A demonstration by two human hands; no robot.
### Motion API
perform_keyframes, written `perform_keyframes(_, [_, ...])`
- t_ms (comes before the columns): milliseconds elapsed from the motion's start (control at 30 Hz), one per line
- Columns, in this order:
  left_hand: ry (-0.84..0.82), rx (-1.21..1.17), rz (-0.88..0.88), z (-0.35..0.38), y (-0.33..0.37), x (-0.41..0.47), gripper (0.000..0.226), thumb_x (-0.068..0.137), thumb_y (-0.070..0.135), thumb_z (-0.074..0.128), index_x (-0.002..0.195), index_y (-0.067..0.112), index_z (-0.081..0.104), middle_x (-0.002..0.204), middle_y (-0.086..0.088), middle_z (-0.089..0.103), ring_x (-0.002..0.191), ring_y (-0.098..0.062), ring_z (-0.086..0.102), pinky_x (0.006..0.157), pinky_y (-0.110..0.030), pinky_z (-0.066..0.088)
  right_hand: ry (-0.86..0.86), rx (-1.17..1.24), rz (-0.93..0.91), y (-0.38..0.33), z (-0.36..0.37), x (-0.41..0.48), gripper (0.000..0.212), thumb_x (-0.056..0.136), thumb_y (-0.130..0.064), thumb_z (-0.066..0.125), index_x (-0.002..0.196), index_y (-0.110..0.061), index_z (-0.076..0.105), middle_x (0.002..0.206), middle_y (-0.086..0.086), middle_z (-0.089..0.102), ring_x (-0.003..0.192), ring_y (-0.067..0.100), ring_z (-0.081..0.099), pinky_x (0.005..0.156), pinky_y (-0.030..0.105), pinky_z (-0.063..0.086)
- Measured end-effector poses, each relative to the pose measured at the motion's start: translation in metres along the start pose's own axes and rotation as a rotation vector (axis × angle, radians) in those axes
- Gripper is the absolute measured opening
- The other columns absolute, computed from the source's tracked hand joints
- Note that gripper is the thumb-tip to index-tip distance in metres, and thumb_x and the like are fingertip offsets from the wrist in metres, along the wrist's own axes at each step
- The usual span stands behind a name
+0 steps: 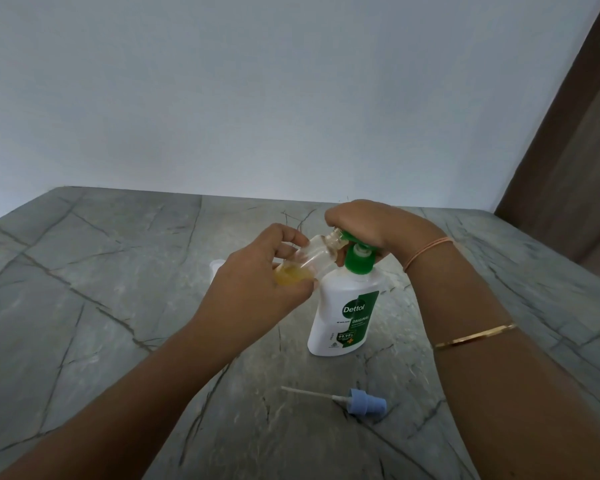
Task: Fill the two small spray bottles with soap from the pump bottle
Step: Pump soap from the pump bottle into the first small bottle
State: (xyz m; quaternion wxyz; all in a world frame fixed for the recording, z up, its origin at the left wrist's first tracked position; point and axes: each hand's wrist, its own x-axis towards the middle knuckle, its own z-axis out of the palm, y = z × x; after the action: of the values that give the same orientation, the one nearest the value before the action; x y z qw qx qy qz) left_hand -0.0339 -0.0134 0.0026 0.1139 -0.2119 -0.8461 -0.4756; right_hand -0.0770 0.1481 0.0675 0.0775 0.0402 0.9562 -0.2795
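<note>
A white pump bottle (pixel 345 313) with a green pump head stands upright on the grey stone table (pixel 118 306). My right hand (pixel 364 225) lies over the pump head, fingers curled down on it. My left hand (pixel 257 282) grips a small clear spray bottle (pixel 317 252), tilted, with its open neck at the green spout. Yellow soap sits in the bottle's lower end by my palm. A blue spray cap (pixel 366 402) with its white dip tube lies on the table in front of the pump bottle.
A small pale object (pixel 217 266) shows behind my left hand, mostly hidden. A pale wall rises behind the table's far edge, and a brown door frame (pixel 568 150) stands at the right.
</note>
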Motion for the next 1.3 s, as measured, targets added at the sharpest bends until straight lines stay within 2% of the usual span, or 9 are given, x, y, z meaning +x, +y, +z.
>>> perform_keyframes(67, [-0.014,-0.007,-0.003,0.000,0.000,0.000,0.040,0.072,0.032,0.074,0.099,0.042,0.047,0.088,0.029,0.052,0.078,0.004,0.057,0.064,-0.016,0.049,0.003,0.015,0.002,0.001,0.000,0.000,0.026,0.088,-0.028,0.036,0.075,-0.014,0.053,0.059,-0.002,0.065,0.073,0.023,0.055,0.062,0.026,0.044])
perform_keyframes(233, [-0.028,-0.004,0.000,0.000,0.000,0.001,0.040,0.073,0.032,0.073,0.101,0.041,0.046,0.090,0.026,0.053,0.079,0.004,0.057,0.063,-0.015,0.047,0.028,0.022,-0.012,0.001,0.000,-0.002,0.025,0.088,-0.028,0.037,0.073,-0.015,0.052,0.051,-0.005,0.063,0.066,0.018,0.053,0.058,0.025,0.041])
perform_keyframes(400, [-0.037,0.022,-0.004,0.003,-0.001,0.001,0.041,0.074,0.033,0.073,0.101,0.041,0.044,0.098,0.021,0.054,0.080,0.000,0.057,0.066,-0.011,0.046,0.100,-0.035,-0.058,-0.005,-0.010,0.001,0.031,0.087,-0.029,0.041,0.079,-0.008,0.062,0.077,0.005,0.064,0.062,0.016,0.054,0.052,0.022,0.040])
perform_keyframes(533, [-0.025,0.031,0.003,0.002,0.000,0.001,0.041,0.072,0.034,0.073,0.096,0.046,0.041,0.087,0.029,0.051,0.075,0.007,0.055,0.060,-0.009,0.042,0.012,-0.026,-0.009,-0.004,-0.010,0.001,0.030,0.089,-0.033,0.040,0.074,-0.014,0.058,0.064,-0.002,0.064,0.069,0.019,0.057,0.056,0.024,0.042])
perform_keyframes(700, [-0.013,0.039,0.010,0.000,0.000,0.001,0.038,0.071,0.038,0.072,0.090,0.049,0.042,0.085,0.032,0.053,0.074,0.011,0.056,0.058,-0.008,0.041,-0.005,0.045,0.027,0.001,-0.006,-0.002,0.027,0.086,-0.033,0.038,0.075,-0.016,0.056,0.076,0.003,0.067,0.088,0.028,0.060,0.065,0.028,0.045])
perform_keyframes(800, [-0.009,0.047,0.019,0.000,0.000,0.001,0.040,0.071,0.037,0.072,0.095,0.048,0.043,0.085,0.032,0.052,0.075,0.011,0.056,0.059,-0.009,0.042,-0.030,0.058,0.037,0.004,-0.003,-0.003,0.028,0.086,-0.032,0.039,0.074,-0.015,0.057,0.075,0.003,0.066,0.084,0.027,0.057,0.064,0.027,0.044])
perform_keyframes(900, [-0.013,0.049,0.019,0.000,-0.001,0.000,0.039,0.071,0.037,0.072,0.091,0.050,0.042,0.084,0.033,0.052,0.074,0.015,0.054,0.057,-0.005,0.040,-0.035,0.065,0.039,0.004,-0.001,-0.004,0.025,0.087,-0.032,0.039,0.075,-0.015,0.054,0.072,0.001,0.065,0.081,0.025,0.054,0.062,0.026,0.041])
perform_keyframes(1067, [-0.026,0.049,0.021,0.000,0.000,0.001,0.038,0.072,0.036,0.072,0.087,0.050,0.041,0.085,0.033,0.051,0.076,0.013,0.053,0.060,-0.007,0.039,-0.025,0.070,0.031,0.004,-0.001,-0.005,0.024,0.087,-0.031,0.039,0.075,-0.016,0.053,0.070,0.001,0.064,0.079,0.025,0.054,0.061,0.026,0.041])
perform_keyframes(1300, [-0.034,0.044,0.006,0.003,-0.001,0.002,0.043,0.073,0.035,0.073,0.100,0.044,0.041,0.096,0.025,0.051,0.077,0.005,0.052,0.065,-0.009,0.042,0.051,0.011,0.004,-0.005,-0.010,-0.001,0.029,0.087,-0.029,0.042,0.070,-0.011,0.058,0.063,0.000,0.064,0.072,0.023,0.059,0.063,0.026,0.045])
